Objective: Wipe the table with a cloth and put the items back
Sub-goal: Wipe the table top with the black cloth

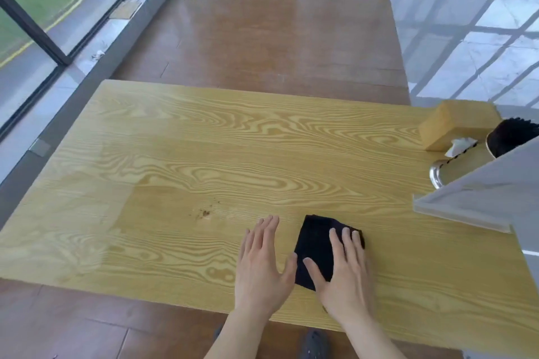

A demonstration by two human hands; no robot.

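A folded black cloth [316, 245] lies on the light wooden table [180, 160] near its front edge. My right hand [342, 274] rests flat on the cloth's right half, fingers spread, pressing it down. My left hand [262, 259] lies flat on the bare wood just left of the cloth, fingers apart, thumb touching the cloth's edge. A small dark stain [205, 213] marks the wood left of the hands. At the table's right end stand a wooden tissue box [455, 128] and a cylindrical holder with black contents [478, 154].
A grey-white slanted panel [481, 192] overlaps the table's right end and hides part of the holder. A glass wall runs along the left. Wooden floor lies beyond the table, and my shoes [313, 344] show below its front edge.
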